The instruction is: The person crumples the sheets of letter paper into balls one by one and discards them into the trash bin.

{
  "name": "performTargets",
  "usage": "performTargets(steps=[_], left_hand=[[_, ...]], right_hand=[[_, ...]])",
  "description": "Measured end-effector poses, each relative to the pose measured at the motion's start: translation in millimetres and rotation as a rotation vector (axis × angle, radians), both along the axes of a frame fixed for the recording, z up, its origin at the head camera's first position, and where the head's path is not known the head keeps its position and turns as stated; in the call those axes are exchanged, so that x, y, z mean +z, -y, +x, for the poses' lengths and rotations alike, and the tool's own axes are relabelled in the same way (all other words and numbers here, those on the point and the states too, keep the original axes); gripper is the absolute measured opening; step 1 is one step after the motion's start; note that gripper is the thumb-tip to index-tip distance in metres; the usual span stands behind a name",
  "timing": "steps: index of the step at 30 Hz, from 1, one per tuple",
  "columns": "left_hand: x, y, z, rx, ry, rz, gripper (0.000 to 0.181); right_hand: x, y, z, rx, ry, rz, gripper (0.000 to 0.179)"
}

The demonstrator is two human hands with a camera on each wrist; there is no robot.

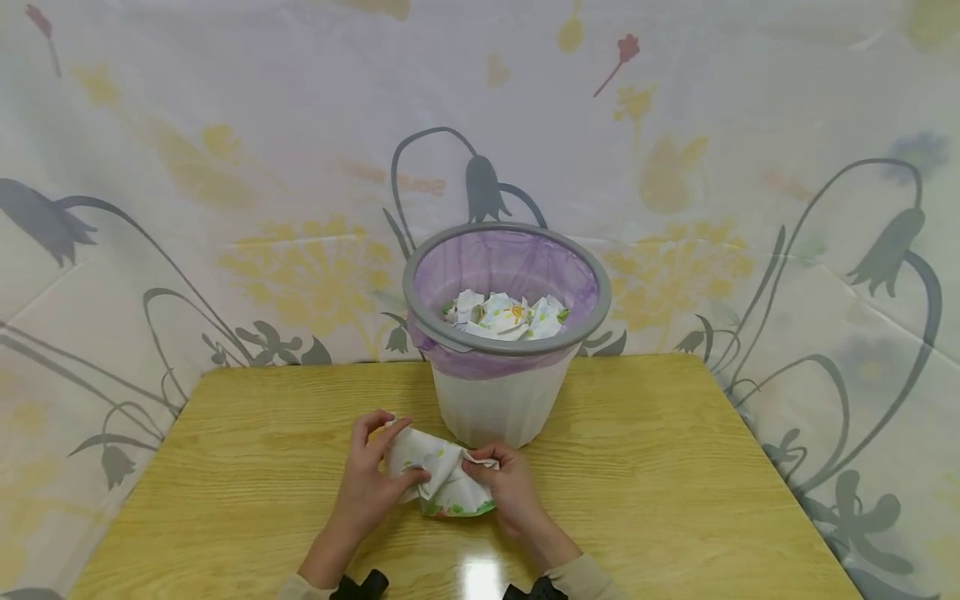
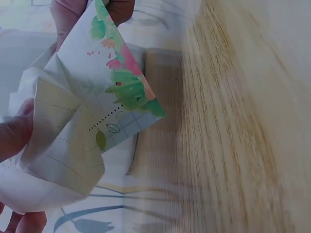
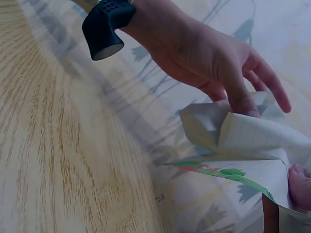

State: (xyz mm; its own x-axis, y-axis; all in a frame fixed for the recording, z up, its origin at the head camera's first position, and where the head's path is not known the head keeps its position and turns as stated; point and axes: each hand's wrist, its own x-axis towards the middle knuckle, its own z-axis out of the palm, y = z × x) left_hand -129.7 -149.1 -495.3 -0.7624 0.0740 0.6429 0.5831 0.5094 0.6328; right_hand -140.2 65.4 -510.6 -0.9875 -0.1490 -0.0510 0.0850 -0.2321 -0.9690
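A partly crumpled sheet of lined paper [image 1: 442,479] with a green and pink printed border is held low above the table, in front of the bin. My left hand [image 1: 369,477] pinches its left side between thumb and fingers. On the paper's right end, my right hand [image 1: 508,487] grips a gathered fold. In the left wrist view the paper [image 2: 63,145] is bunched near my left thumb, while its printed corner stays fairly flat. The right wrist view shows the paper [image 3: 252,133] stretched between both hands, with my left hand [image 3: 209,60] at its far end.
Behind the hands stands a white wastebasket [image 1: 495,404] with a grey rim and a purple liner bag [image 1: 487,254]. Several crumpled papers [image 1: 506,315] lie in it. The wooden table [image 1: 660,483] reaches back to a flower-printed curtain [image 1: 300,167].
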Motion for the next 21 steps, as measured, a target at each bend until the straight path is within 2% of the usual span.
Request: performTargets(steps=[7,13,18,21], left_hand=[[0.6,-3.9,-1.3,0.024,-0.001,0.042,0.068],[0.1,-6.4,-2.3,0.041,-0.070,0.053,0.054],[-0.8,-12.7,-1.4,0.123,-0.134,0.026,0.047],[-3.8,-20.0,-0.3,0.140,-0.176,0.008,0.043]], right_hand=[[1.5,3.1,2.1,-0.009,-0.008,-0.005,0.009],[1.7,4.5,3.1,-0.019,-0.007,-0.003,0.010],[4.1,8.1,3.1,-0.038,0.007,-0.014,0.008],[5.6,11.7,2.6,-0.068,0.014,-0.011,0.007]])
